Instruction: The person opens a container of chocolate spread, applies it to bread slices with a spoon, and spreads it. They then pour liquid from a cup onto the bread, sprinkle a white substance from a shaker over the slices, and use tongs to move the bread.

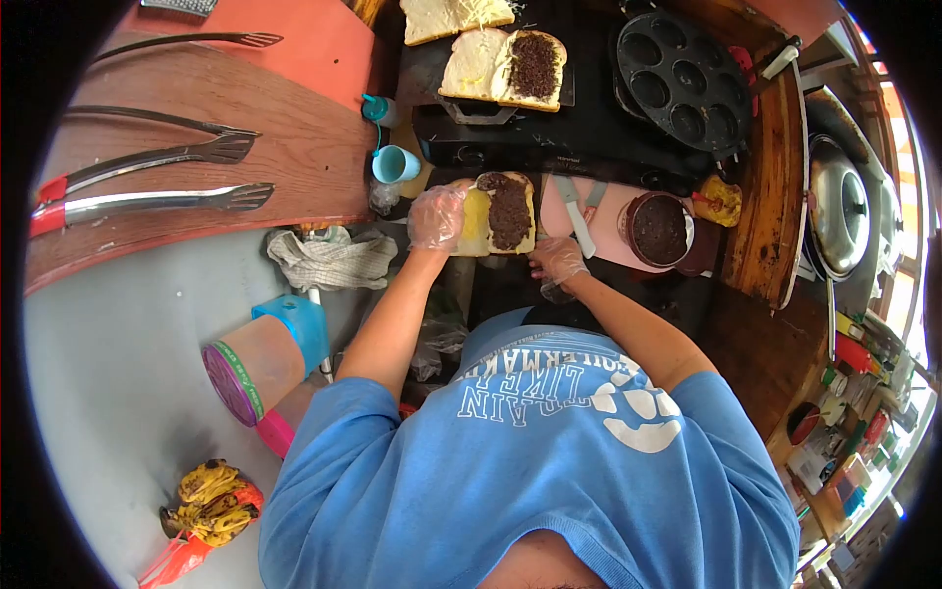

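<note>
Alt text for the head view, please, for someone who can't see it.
Gloved left hand rests on a bread slice with dark spread, gloved right hand at its near corner. An open tub of dark spread stands to the right, more bread on the griddle beyond.

Street food stall – griddle (589, 118), tongs (147, 201), moulded pan (682, 79)
</note>
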Available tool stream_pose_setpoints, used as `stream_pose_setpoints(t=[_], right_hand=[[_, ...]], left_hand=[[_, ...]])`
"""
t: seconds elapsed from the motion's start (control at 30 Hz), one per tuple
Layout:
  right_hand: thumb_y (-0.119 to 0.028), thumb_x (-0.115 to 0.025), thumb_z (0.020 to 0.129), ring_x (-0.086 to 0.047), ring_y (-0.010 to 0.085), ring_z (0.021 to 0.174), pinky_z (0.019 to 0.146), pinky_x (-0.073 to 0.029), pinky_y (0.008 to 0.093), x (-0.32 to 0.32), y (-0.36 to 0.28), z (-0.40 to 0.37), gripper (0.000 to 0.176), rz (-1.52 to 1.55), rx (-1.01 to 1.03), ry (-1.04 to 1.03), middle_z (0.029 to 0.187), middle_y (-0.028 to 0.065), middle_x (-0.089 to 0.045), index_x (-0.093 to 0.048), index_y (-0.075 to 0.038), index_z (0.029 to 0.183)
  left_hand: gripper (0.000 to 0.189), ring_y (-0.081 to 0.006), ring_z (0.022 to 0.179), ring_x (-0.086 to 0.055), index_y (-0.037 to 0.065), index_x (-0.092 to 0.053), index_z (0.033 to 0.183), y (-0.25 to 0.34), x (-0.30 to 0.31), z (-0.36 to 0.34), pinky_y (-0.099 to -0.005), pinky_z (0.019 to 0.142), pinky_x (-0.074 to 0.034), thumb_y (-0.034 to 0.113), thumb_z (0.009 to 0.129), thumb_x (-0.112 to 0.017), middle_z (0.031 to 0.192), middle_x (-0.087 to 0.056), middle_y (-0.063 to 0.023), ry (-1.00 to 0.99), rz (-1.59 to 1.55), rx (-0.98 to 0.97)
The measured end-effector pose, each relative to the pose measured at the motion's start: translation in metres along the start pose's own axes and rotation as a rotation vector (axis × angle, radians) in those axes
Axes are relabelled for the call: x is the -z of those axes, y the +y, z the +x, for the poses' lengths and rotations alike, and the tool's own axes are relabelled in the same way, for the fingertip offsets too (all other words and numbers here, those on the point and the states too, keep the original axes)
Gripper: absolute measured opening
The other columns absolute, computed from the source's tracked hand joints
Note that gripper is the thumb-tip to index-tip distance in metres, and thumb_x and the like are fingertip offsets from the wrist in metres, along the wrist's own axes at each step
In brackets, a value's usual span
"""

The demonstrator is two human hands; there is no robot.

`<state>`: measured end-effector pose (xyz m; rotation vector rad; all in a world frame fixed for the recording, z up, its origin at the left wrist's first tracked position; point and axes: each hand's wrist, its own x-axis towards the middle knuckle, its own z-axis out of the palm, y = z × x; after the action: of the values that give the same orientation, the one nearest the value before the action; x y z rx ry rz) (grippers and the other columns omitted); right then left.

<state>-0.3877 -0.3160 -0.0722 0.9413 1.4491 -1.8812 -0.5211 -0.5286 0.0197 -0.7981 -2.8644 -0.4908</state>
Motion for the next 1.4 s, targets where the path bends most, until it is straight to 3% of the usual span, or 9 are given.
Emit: stream_pose_setpoints(t=[0.1,0.2,0.33,0.4,0.67,0.77,1.0,1.13,1.4], right_hand=[[-0.004,-0.071,0.084,-0.068,0.0200,0.075,0.057,-0.060,0.0321,0.006,0.010,0.007,0.029,0.167,0.019,-0.079,0.091,0.0115,-0.067,-0.062,0.006,0.109],[-0.006,-0.071,0.084,-0.068,0.0193,0.075,0.057,-0.060,0.0315,0.002,0.002,-0.002,0.028,0.040,0.064,-0.054,0.090,0.0115,-0.067,-0.063,0.006,0.109],[-0.008,-0.069,0.087,-0.069,0.0182,0.076,0.055,-0.058,0.0311,-0.003,-0.017,-0.016,0.023,-0.170,0.051,-0.025,0.096,0.0090,-0.069,-0.067,0.003,0.106],[-0.009,-0.073,0.084,-0.068,0.0194,0.072,0.056,-0.060,0.0310,-0.001,-0.013,-0.013,0.031,-0.227,0.117,-0.076,0.089,0.0118,-0.069,-0.064,0.006,0.110],[-0.010,-0.073,0.084,-0.068,0.0181,0.070,0.054,-0.059,0.0292,-0.008,-0.006,-0.009,0.027,-0.117,0.051,0.037,0.084,0.0114,-0.069,-0.065,0.005,0.106],[-0.012,-0.075,0.084,-0.066,0.0171,0.068,0.053,-0.058,0.0291,-0.004,0.000,-0.007,0.029,-0.066,0.059,0.035,0.081,0.0089,-0.067,-0.065,0.004,0.106],[-0.009,-0.072,0.087,-0.067,0.0155,0.068,0.054,-0.058,0.0266,-0.006,-0.003,-0.010,0.024,-0.072,0.104,0.011,0.082,0.0090,-0.067,-0.065,0.005,0.106],[-0.009,-0.072,0.088,-0.067,0.0152,0.070,0.055,-0.058,0.0265,-0.003,0.004,-0.005,0.024,-0.053,0.092,0.003,0.083,0.0086,-0.067,-0.065,0.005,0.105],[-0.005,-0.073,0.085,-0.065,0.0146,0.065,0.052,-0.057,0.0266,-0.005,0.004,-0.008,0.022,-0.001,0.121,0.056,0.081,0.0086,-0.068,-0.067,0.004,0.104]], left_hand=[[0.021,-0.0359,0.078,-0.068,0.005,-0.069,0.084,0.002,0.008,-0.008,-0.0466,0.070,-0.054,0.018,0.093,-0.055,0.080,-0.069,-0.0152,-0.020,0.076,0.043],[0.020,-0.0370,0.076,-0.068,0.005,-0.068,0.084,0.012,0.011,-0.018,-0.0484,0.068,-0.054,0.017,0.093,-0.055,0.079,-0.068,-0.0176,-0.068,0.097,0.224],[0.019,-0.0392,0.078,-0.067,0.008,-0.067,0.088,0.014,-0.011,-0.028,-0.0499,0.069,-0.052,0.018,0.094,-0.052,0.081,-0.068,-0.0181,-0.154,-0.075,0.103],[0.021,-0.0383,0.077,-0.067,0.007,-0.068,0.087,0.015,-0.013,-0.023,-0.0491,0.069,-0.053,0.018,0.094,-0.052,0.080,-0.068,-0.0179,-0.106,-0.056,0.102],[0.021,-0.0362,0.078,-0.068,0.005,-0.069,0.087,0.008,-0.007,-0.018,-0.0474,0.071,-0.055,0.016,0.094,-0.052,0.083,-0.069,-0.0173,-0.069,0.087,0.112],[0.015,-0.0377,0.082,-0.067,0.005,-0.066,0.089,0.016,0.007,-0.021,-0.0484,0.071,-0.053,0.012,0.089,-0.053,0.085,-0.068,-0.0180,-0.145,0.169,0.185],[0.006,-0.0390,0.084,-0.066,0.008,-0.064,0.086,0.054,-0.015,-0.042,-0.0492,0.073,-0.053,0.013,0.086,-0.061,0.085,-0.068,-0.0175,-0.255,-0.169,0.447],[0.017,-0.0400,0.079,-0.070,0.007,-0.066,0.086,0.068,-0.008,-0.054,-0.0502,0.069,-0.055,0.017,0.092,-0.055,0.083,-0.070,-0.0191,-0.346,-0.068,0.363],[0.013,-0.0397,0.075,-0.070,0.008,-0.066,0.092,0.078,-0.001,-0.087,-0.0509,0.066,-0.055,0.014,0.088,-0.055,0.080,-0.069,-0.0204,-0.409,-0.045,0.334]])
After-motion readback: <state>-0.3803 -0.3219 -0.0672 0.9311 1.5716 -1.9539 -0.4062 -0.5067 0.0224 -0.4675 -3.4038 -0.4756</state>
